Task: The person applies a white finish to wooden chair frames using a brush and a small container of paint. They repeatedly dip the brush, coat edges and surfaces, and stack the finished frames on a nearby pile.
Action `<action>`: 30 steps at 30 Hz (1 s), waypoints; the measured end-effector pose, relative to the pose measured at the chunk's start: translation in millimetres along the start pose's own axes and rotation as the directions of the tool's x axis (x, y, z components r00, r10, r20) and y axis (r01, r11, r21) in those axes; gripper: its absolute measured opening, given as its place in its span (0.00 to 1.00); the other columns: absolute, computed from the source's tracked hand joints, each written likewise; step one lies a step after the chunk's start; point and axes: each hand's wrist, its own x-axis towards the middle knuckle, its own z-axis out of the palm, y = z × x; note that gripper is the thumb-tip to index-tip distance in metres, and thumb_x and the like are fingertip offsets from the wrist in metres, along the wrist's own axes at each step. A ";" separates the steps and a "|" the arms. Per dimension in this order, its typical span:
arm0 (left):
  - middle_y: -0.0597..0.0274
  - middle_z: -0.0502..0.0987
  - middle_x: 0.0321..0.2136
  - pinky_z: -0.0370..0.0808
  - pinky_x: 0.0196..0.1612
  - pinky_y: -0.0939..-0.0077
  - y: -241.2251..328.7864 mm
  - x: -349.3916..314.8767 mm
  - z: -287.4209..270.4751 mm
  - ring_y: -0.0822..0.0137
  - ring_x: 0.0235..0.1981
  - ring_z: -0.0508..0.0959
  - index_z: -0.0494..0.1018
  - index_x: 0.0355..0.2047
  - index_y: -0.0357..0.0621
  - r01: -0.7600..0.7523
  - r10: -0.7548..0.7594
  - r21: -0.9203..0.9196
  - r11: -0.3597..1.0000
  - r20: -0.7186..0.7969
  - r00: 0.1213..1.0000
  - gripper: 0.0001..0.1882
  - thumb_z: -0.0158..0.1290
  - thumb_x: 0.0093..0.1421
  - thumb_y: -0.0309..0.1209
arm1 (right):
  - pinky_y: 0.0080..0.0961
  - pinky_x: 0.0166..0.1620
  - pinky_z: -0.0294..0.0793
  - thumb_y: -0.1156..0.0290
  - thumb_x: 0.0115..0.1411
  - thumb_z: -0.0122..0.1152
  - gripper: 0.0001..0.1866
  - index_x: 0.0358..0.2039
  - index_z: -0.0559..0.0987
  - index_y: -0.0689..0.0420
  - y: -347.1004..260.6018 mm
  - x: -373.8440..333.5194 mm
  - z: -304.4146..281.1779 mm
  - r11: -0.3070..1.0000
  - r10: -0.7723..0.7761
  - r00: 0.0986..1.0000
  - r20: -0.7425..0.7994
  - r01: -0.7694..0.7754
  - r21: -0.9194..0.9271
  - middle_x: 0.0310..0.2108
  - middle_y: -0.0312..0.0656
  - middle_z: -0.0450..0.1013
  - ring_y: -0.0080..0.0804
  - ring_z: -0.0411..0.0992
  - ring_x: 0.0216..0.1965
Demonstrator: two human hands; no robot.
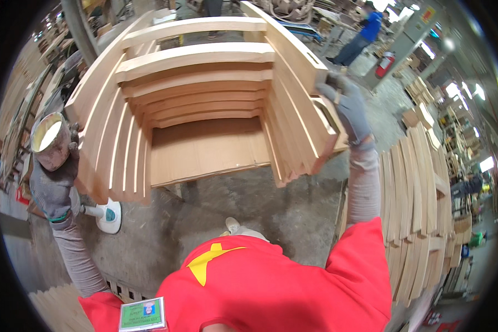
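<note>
A stack of pale wooden frames (196, 55), with curved crosspieces between their side pieces, stands in front of me on a flat wooden board (210, 146). At its left side my left hand (55, 188), in a grey glove, is closed around a small stained pot (52, 155) with cream-coloured liquid inside. The fingers are close to the frames' side pieces; whether they touch them I cannot tell. My right hand (350, 108), also gloved in grey, is closed at the right side on the end of a side piece (329, 119). Its fingertips are partly hidden.
More curved wooden parts (415, 188) are stacked at the right. A white device with a round-cornered base (109, 217) is below the left side of the stack. Farther back, a person in blue (365, 30) stands near a post with a red fire extinguisher (385, 63).
</note>
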 end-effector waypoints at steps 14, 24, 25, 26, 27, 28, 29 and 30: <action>0.49 0.69 0.50 0.74 0.47 0.54 103.3 -147.1 151.4 0.50 0.48 0.72 0.58 0.57 0.41 -0.242 -0.398 -0.948 0.207 -0.308 0.864 0.33 0.39 0.61 0.53 | 0.29 0.36 0.76 0.89 0.46 0.53 0.10 0.31 0.76 0.69 -196.3 -63.9 114.0 0.480 -0.195 0.927 0.320 -0.194 0.856 0.37 0.54 0.71 0.37 0.74 0.34; 0.52 0.67 0.52 0.71 0.52 0.62 88.3 -181.1 169.4 0.57 0.51 0.70 0.59 0.57 0.42 -0.376 -0.282 -0.914 0.150 -0.404 0.870 0.31 0.33 0.64 0.52 | 0.27 0.39 0.74 0.77 0.47 0.67 0.11 0.33 0.78 0.63 -276.2 -92.2 170.4 0.449 -0.695 0.544 0.469 -0.181 0.875 0.33 0.49 0.76 0.35 0.75 0.36; 0.52 0.67 0.52 0.72 0.51 0.63 92.6 -178.8 172.0 0.57 0.51 0.70 0.59 0.57 0.42 -0.378 -0.343 -0.902 0.211 -0.430 0.835 0.31 0.33 0.64 0.52 | 0.27 0.39 0.74 0.76 0.48 0.67 0.11 0.33 0.78 0.63 -277.9 -91.5 175.7 0.457 -0.736 0.508 0.446 -0.112 0.882 0.33 0.49 0.76 0.35 0.75 0.36; 0.52 0.66 0.53 0.72 0.50 0.63 99.7 -175.6 174.2 0.57 0.51 0.70 0.59 0.57 0.42 -0.334 -0.438 -0.883 0.330 -0.457 0.774 0.31 0.33 0.64 0.52 | 0.27 0.39 0.74 0.75 0.48 0.67 0.11 0.33 0.78 0.62 -278.3 -91.9 179.9 0.461 -0.774 0.469 0.425 -0.042 0.886 0.34 0.48 0.76 0.35 0.75 0.36; 0.52 0.66 0.53 0.73 0.49 0.63 105.6 -175.5 173.5 0.57 0.51 0.70 0.58 0.57 0.42 -0.279 -0.517 -0.851 0.446 -0.499 0.695 0.31 0.33 0.64 0.52 | 0.27 0.37 0.75 0.77 0.48 0.65 0.10 0.33 0.78 0.64 -276.8 -94.7 182.1 0.449 -0.764 0.493 0.415 -0.056 0.892 0.33 0.51 0.75 0.37 0.76 0.35; 0.52 0.66 0.53 0.74 0.49 0.63 98.6 -181.3 172.0 0.57 0.51 0.70 0.59 0.57 0.41 -0.333 -0.481 -0.867 0.371 -0.486 0.729 0.31 0.32 0.64 0.52 | 0.28 0.37 0.76 0.78 0.48 0.64 0.10 0.33 0.77 0.65 -276.9 -94.9 178.4 0.415 -0.724 0.528 0.444 -0.181 0.892 0.33 0.52 0.75 0.38 0.76 0.34; 0.52 0.66 0.53 0.74 0.48 0.64 84.8 -189.8 170.7 0.58 0.51 0.71 0.59 0.57 0.41 -0.380 -0.440 -0.878 0.292 -0.476 0.762 0.31 0.32 0.64 0.52 | 0.28 0.36 0.76 0.80 0.48 0.63 0.09 0.32 0.76 0.66 -276.7 -94.3 172.2 0.371 -0.680 0.556 0.478 -0.301 0.879 0.32 0.53 0.75 0.38 0.76 0.33; 0.54 0.67 0.52 0.75 0.48 0.65 85.0 -189.9 169.8 0.59 0.50 0.71 0.60 0.56 0.41 -0.398 -0.428 -0.868 0.296 -0.493 0.757 0.30 0.32 0.64 0.51 | 0.28 0.36 0.77 0.81 0.48 0.62 0.09 0.32 0.76 0.67 -275.9 -94.1 167.3 0.317 -0.631 0.579 0.516 -0.415 0.853 0.32 0.54 0.74 0.39 0.76 0.33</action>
